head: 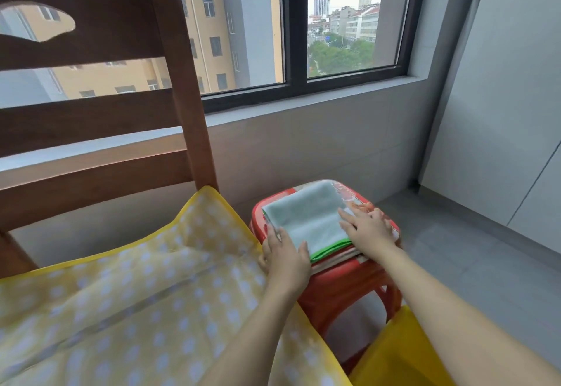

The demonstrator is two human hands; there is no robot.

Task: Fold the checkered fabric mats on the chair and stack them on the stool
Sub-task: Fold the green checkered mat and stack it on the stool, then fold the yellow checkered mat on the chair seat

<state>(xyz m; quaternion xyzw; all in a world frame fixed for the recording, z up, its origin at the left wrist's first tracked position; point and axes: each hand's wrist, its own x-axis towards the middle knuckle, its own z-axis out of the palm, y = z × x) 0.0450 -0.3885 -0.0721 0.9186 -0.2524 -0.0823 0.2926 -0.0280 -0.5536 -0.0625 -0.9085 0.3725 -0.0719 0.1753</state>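
Note:
A folded pale green mat [306,218] with a bright green edge lies on top of a stack of folded mats on the red plastic stool [343,288]. My left hand [283,256] grips the mat's near left corner, thumb on top. My right hand [368,229] rests flat on the mat's right edge, fingers spread. A yellow checkered mat [130,288] lies unfolded over the seat of the wooden chair [115,130] at the left.
The stool stands on grey floor tiles, close to the chair's right side. A grey wall with a window sill runs behind both. White cabinet doors [501,112] stand at the right. Yellow fabric [400,355] shows at the bottom right.

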